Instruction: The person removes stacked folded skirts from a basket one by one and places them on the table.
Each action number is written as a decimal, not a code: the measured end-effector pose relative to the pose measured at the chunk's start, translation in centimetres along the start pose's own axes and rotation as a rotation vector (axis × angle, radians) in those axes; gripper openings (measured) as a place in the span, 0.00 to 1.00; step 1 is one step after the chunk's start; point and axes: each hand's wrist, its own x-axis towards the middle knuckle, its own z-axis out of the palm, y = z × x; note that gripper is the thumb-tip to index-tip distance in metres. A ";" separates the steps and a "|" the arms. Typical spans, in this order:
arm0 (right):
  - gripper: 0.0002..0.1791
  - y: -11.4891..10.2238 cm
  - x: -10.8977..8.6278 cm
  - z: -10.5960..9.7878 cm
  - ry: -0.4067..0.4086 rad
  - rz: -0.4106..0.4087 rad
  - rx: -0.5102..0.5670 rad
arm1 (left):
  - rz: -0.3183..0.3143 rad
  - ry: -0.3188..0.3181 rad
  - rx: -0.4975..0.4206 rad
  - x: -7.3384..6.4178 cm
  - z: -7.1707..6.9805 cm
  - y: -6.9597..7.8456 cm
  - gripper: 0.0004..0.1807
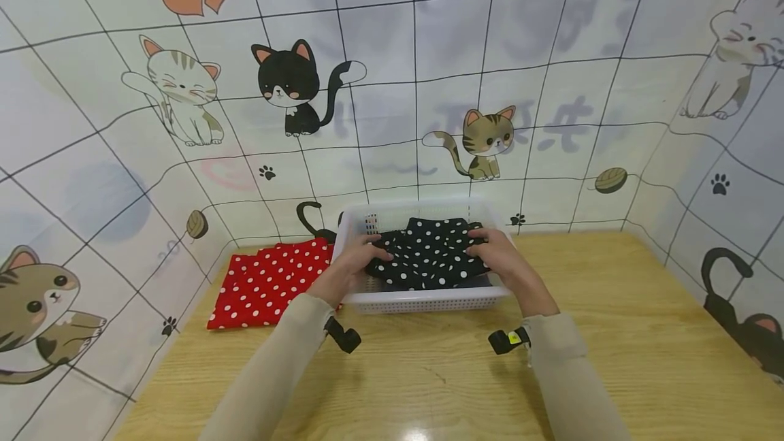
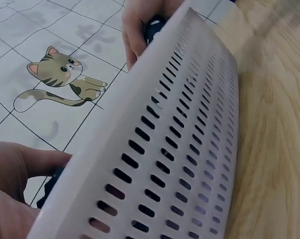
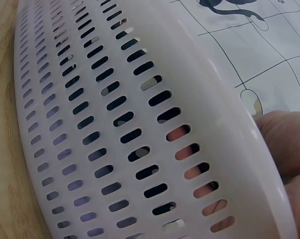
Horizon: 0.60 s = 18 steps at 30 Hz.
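A black cloth with white dots [image 1: 431,254] lies bunched in a white plastic basket [image 1: 422,299] with slotted walls. My left hand [image 1: 352,263] reaches over the basket's left side and grips the cloth's left end. Opposite it, my right hand [image 1: 501,254] holds the right end, fingers over the fabric. From the left wrist, the slotted front wall [image 2: 174,124] hides part of the cloth, with my left hand [image 2: 15,179] at the lower left. In the right wrist view, fingers of my right hand [image 3: 284,149] show beyond the rim and through the slots.
A red cloth with white dots [image 1: 269,284] lies flat on the wooden table [image 1: 429,373], just left of the basket. Behind the table rises a white wall covering [image 1: 380,121] with a grid and cartoon cats. Side walls close in at left and right.
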 end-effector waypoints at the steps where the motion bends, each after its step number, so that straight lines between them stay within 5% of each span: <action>1: 0.33 0.0 0.0 0.0 0.000 -0.001 -0.005 | -0.012 -0.018 -0.018 0.0 0.0 -0.1 0.43; 4: 0.33 0.1 -0.2 0.1 -0.007 -0.001 -0.020 | -0.020 -0.050 -0.005 -0.1 0.2 -0.4 0.37; 11: 0.33 0.2 -0.2 0.0 -0.032 -0.010 -0.011 | 0.053 -0.046 0.229 0.0 0.8 -0.7 0.25; 18: 0.32 0.5 0.0 0.0 -0.020 -0.019 0.002 | 0.071 -0.081 0.189 0.0 0.5 -1.0 0.27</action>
